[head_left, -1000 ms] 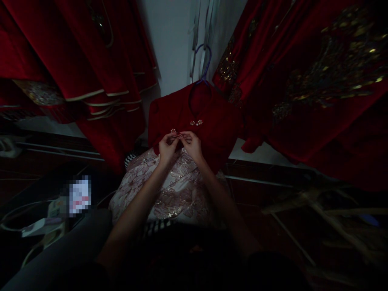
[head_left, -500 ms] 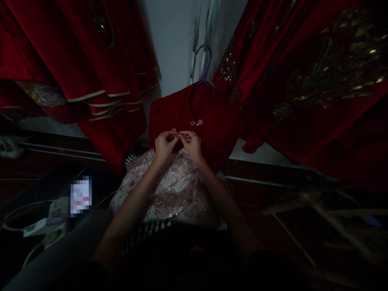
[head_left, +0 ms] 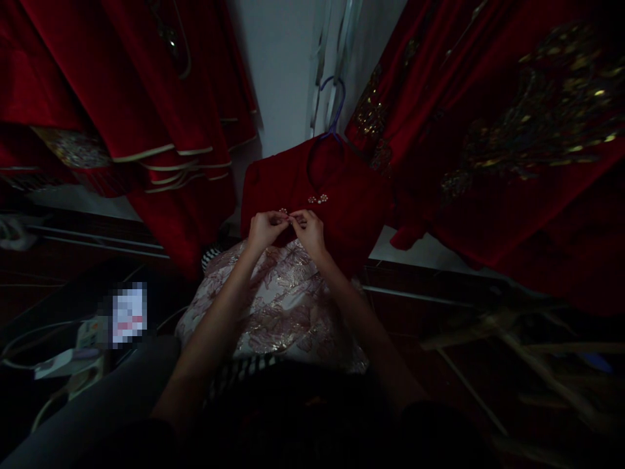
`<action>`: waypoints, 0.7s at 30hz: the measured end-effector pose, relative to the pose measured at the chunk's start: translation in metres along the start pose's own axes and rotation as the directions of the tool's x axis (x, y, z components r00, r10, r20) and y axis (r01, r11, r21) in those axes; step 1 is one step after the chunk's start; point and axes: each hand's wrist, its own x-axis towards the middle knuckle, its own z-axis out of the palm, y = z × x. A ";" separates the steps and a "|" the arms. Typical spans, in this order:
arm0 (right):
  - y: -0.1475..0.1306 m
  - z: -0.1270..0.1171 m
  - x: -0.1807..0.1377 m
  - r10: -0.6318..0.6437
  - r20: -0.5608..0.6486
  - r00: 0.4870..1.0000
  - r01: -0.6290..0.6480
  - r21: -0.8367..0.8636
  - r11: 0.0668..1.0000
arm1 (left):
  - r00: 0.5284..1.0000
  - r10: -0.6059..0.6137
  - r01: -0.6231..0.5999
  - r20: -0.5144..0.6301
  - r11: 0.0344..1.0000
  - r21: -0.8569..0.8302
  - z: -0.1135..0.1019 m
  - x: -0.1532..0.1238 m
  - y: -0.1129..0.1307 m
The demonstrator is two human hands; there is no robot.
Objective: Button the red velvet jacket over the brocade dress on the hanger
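left hand (head_left: pixel 263 228): fingers pinched on small pearl-like clasp (head_left: pixel 284 213) | right hand (head_left: pixel 310 229): pinched beside it, fingertips meeting | both touched dark red velvet garment (head_left: pixel 351 208) on blue hanger (head_left: pixel 333 104)

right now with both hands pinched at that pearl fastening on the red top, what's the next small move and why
Probably draw the two sides together and seat the clasp. The left hand and right hand meet fingertip to fingertip at the lower pearl fastening on the red garment, while the upper pearl fastening already looks joined.

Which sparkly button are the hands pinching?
The lower pearl clasp, between the left hand and right hand. The upper pearl clasp, near the collar, sits untouched.
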 end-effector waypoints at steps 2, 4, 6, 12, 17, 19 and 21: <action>0.000 0.000 0.003 0.007 0.000 1.000 -0.007 0.011 1.000 | 0.999 0.027 -0.026 0.019 0.999 -0.026 -0.002 0.003 0.001; -0.002 -0.001 0.006 0.015 0.002 1.000 -0.015 0.028 0.999 | 0.998 0.060 -0.059 0.010 0.995 -0.078 -0.004 0.006 0.003; -0.002 -0.003 0.007 0.019 0.021 1.000 -0.020 0.064 0.998 | 0.997 0.076 -0.077 -0.009 0.985 -0.152 -0.002 0.006 0.003; 0.015 -0.030 -0.027 0.094 0.137 0.986 -0.125 0.238 0.963 | 0.986 -0.033 -0.009 -0.164 0.968 -0.252 0.026 -0.024 -0.019; 0.030 -0.049 -0.045 0.202 0.004 0.979 -0.200 0.151 0.968 | 0.990 0.100 -0.079 -0.095 0.976 0.203 0.048 -0.058 -0.029; 0.030 -0.050 -0.044 0.197 -0.010 0.980 -0.195 0.108 0.975 | 0.988 0.130 -0.096 -0.089 0.945 0.312 0.050 -0.065 -0.027; 0.029 -0.051 -0.043 0.192 0.027 0.981 -0.193 0.031 0.981 | 0.984 0.117 -0.062 -0.131 0.928 0.367 0.050 -0.068 -0.025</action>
